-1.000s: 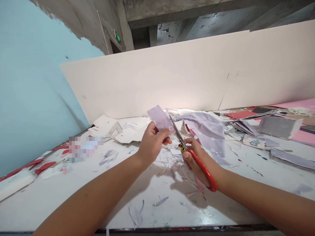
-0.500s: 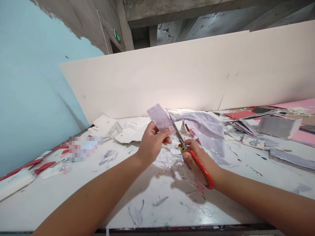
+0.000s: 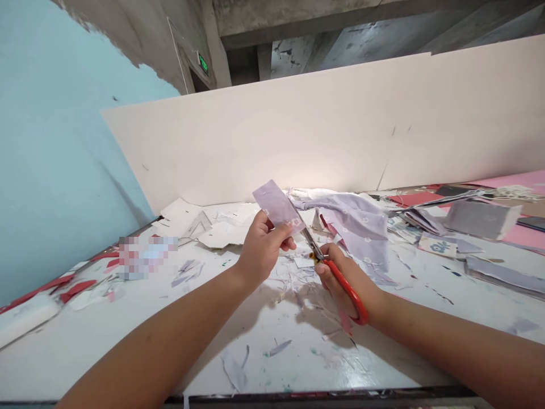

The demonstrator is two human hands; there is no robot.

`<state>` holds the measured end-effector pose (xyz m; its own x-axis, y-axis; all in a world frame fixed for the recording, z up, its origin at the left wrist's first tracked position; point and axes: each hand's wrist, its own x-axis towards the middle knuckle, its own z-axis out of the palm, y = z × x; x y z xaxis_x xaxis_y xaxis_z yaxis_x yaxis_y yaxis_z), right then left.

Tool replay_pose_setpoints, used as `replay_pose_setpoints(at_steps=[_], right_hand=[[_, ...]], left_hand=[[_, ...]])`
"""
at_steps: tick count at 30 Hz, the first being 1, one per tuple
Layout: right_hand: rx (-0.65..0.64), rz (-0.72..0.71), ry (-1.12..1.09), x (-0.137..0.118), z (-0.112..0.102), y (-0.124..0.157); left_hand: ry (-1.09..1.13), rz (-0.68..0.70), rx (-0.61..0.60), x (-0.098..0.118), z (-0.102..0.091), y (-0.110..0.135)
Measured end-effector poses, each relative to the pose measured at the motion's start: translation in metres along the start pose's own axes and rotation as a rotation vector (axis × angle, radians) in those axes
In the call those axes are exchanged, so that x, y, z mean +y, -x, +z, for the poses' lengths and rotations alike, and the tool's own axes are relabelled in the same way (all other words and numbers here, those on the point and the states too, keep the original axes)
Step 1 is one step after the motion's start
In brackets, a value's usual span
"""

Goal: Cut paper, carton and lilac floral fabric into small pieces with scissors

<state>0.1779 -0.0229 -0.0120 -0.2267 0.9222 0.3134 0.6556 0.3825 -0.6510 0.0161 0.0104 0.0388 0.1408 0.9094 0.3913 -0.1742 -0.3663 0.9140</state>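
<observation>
My left hand [image 3: 266,244] pinches a pale lilac strip with small white flowers [image 3: 279,207] between thumb and fingers; whether it is fabric or paper I cannot tell. My right hand [image 3: 344,278] grips a pair of scissors [image 3: 347,289] with red-orange handles. Their blades point up and left, lying along the strip's right edge, and look nearly closed. Something small and yellow shows near the scissors' pivot. Behind the scissors lies a larger crumpled lilac sheet with the same flowers [image 3: 355,218]. Thin offcuts [image 3: 293,278] are scattered on the table below both hands.
The white table [image 3: 162,352] ends against an upright cream board [image 3: 298,136]. White scraps and a clear set square [image 3: 198,224] lie at back left, red pieces [image 3: 79,289] farther left. At right are a grey block-like piece [image 3: 481,218], folded lilac pieces [image 3: 506,275] and pink sheets.
The scissor blades have closed along the strip's right edge. The strip has tilted very slightly left; both hands otherwise stay in place.
</observation>
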Motion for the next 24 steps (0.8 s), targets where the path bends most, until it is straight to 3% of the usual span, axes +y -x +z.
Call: replay_pose_setpoints(at_steps=[10, 15, 20, 24], right_hand=[[0.077, 0.003, -0.15, 0.003, 0.001, -0.001], [0.088, 0.057, -0.522, 0.004, 0.0, -0.007], [-0.01, 0.297, -1.01, 0.001, -0.007, -0.018], [-0.128, 0.336, -1.194, -0.005, -0.01, -0.018]], left_hand=[[0.072, 0.033, -0.001, 0.0, -0.003, -0.001], [-0.104, 0.087, -0.038, -0.004, -0.005, 0.0], [-0.33, 0.289, -0.239, -0.012, -0.009, 0.003], [-0.393, 0.221, -0.343, -0.017, -0.005, 0.007]])
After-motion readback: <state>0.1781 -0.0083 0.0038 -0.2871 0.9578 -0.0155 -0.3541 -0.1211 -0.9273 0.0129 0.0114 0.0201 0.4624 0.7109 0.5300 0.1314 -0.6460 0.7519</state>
